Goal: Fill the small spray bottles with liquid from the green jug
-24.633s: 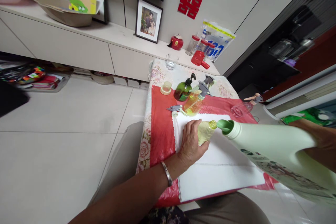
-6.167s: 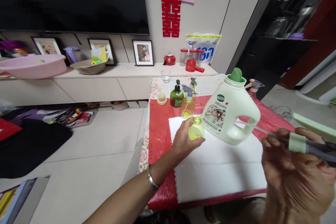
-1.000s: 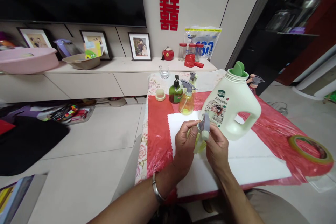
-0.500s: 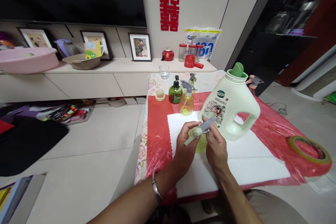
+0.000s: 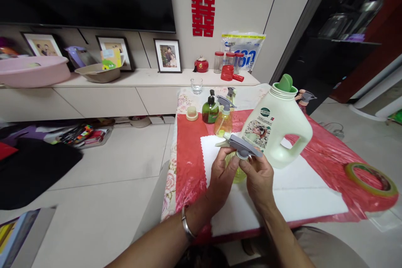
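Between my hands stands a yellow-green spray bottle [image 5: 239, 175], with its grey trigger head [image 5: 244, 145] on top and the nozzle pointing left. My left hand [image 5: 222, 178] is closed around the bottle's left side, thumb near the neck. Closed at the right of the collar is my right hand [image 5: 260, 179], its fingertips on the neck just under the head. Much of the bottle is hidden by my fingers. Just behind are a large pale green jug [image 5: 282, 121] with a green scoop-like piece [image 5: 285, 83] in its mouth, and an orange-yellow spray bottle [image 5: 223, 124].
White cloth [image 5: 307, 201] and red plastic sheet [image 5: 191, 150] cover the table. A dark green pump bottle [image 5: 210, 111], a cream cap [image 5: 191, 114] and a glass [image 5: 197, 86] stand toward the back. At right lies a tape roll [image 5: 371, 179]; another spray bottle [image 5: 304, 99] stands behind the jug.
The grey trigger head has turned on the bottle: its nozzle has swung from the lower left to the left. Both hands have stayed around the bottle, with the fingers shifted slightly.
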Demonstrator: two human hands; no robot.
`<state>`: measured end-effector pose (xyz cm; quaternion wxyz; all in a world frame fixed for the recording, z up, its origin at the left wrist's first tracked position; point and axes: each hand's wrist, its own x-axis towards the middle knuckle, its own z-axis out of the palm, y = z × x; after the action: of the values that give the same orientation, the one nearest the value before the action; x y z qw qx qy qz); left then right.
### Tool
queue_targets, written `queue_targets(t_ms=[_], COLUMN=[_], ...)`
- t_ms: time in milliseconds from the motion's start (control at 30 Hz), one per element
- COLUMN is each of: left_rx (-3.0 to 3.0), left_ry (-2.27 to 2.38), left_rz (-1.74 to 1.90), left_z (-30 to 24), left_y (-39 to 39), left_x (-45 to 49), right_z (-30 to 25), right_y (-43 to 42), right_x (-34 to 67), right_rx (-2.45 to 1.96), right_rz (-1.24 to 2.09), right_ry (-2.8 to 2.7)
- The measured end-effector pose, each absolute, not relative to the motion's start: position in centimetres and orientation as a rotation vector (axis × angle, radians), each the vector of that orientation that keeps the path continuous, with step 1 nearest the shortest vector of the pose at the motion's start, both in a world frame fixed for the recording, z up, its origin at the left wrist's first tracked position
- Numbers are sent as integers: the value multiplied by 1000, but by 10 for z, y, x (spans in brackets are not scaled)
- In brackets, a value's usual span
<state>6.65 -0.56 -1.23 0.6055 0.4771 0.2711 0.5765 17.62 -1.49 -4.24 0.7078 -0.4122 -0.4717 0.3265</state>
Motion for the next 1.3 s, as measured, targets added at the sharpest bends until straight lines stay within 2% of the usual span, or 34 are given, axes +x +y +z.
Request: queue_targets(t_ms=[1300], left_rx=[1142], left_ry=[713], left_rz=[1329], left_z=[-11], left_y=[0], left_x=[71], right_z=[-29], right_y=[-18], right_x=[182], right_rx=[-999], right_rz=[649], right_ry=[-1177])
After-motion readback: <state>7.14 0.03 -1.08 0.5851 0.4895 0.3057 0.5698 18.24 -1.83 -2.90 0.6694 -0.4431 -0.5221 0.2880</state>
